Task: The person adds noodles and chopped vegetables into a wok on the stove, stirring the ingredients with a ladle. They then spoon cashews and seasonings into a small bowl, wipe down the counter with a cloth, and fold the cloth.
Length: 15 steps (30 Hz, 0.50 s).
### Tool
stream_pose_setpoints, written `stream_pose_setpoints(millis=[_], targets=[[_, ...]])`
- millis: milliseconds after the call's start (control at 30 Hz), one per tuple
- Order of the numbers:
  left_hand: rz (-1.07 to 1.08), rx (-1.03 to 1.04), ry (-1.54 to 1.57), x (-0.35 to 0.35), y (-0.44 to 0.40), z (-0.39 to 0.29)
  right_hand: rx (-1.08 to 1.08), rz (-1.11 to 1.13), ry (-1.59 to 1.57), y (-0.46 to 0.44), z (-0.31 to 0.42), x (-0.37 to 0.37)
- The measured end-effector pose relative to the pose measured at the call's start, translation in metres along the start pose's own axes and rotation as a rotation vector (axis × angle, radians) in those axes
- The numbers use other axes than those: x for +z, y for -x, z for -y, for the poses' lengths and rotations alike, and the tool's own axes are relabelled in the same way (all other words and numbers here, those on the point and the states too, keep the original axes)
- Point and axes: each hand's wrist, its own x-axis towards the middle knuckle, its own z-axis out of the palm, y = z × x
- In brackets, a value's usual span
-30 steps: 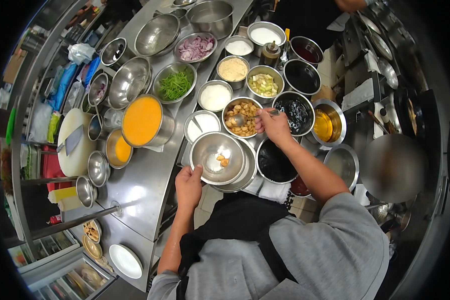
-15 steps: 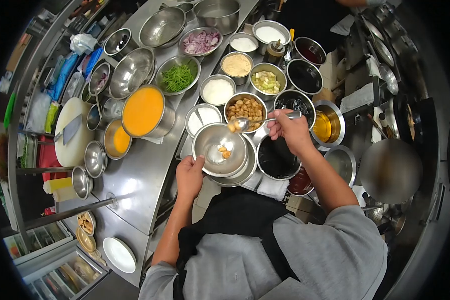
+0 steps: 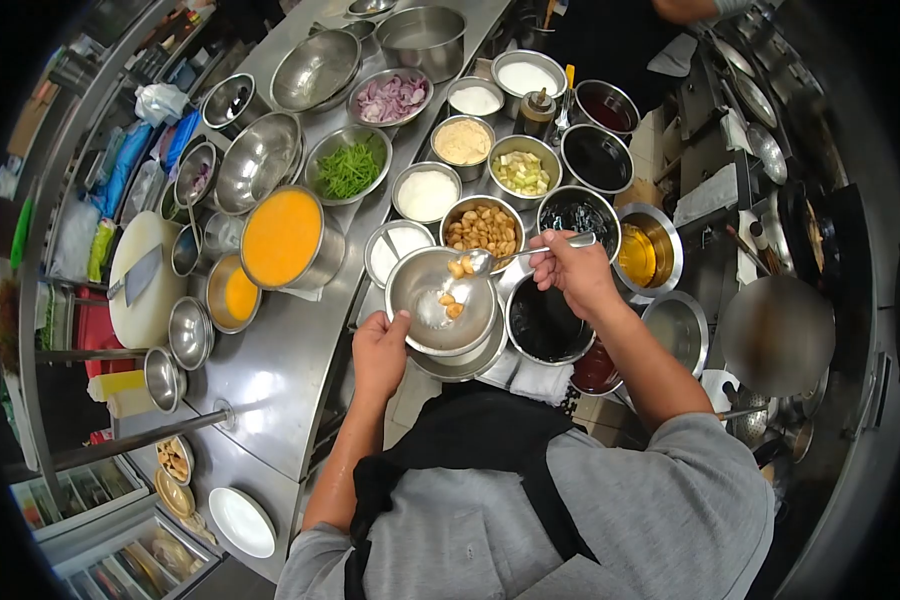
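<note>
My left hand (image 3: 380,353) grips the near-left rim of a steel mixing bowl (image 3: 410,318), thumb over the edge. At its bottom lie a few golden-brown pieces that look like garlic cloves (image 3: 450,305) and some white powder. My right hand (image 3: 567,268) is closed round the handle of a metal spoon (image 3: 505,258). The spoon's head is over the bowl's far side, tipped, with similar pieces at its lip. Just beyond stands a steel container (image 3: 448,212) full of those pieces. A pan of black liquid (image 3: 542,320) sits below my right hand.
Containers of white powder (image 3: 427,193), chopped pale-green vegetable (image 3: 522,172) and golden oil (image 3: 638,254) crowd the station. On the left counter (image 3: 270,350) are orange liquid (image 3: 282,238), cut greens (image 3: 350,168), sliced onion (image 3: 392,98) and a knife (image 3: 142,275) on a round board. Another person (image 3: 610,40) stands beyond.
The spoon has tilted at the bowl's far side, and pieces now slide off its lip. My left hand keeps its hold on the bowl. The whole view has shifted slightly.
</note>
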Motion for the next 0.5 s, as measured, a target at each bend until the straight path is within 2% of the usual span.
stream_pose_setpoints(millis=[133,267,333,367,500], targets=[[-0.033,-0.026,-0.094,-0.008,0.002,0.002,-0.053,-0.084,-0.046,-0.024,-0.012,-0.012],[-0.029,-0.084,-0.024,-0.014,0.009,-0.011,0.064,0.056,0.093,-0.04,-0.011,-0.019],[-0.025,-0.076,-0.054,-0.018,0.009,-0.014,-0.014,0.239,0.949,-0.041,0.019,-0.039],[-0.018,-0.089,-0.017,-0.019,0.011,-0.02,-0.168,0.148,1.21,-0.055,0.025,-0.054],[0.002,-0.098,0.016,-0.023,0.011,-0.021,-0.187,0.279,1.288,-0.081,0.066,-0.054]])
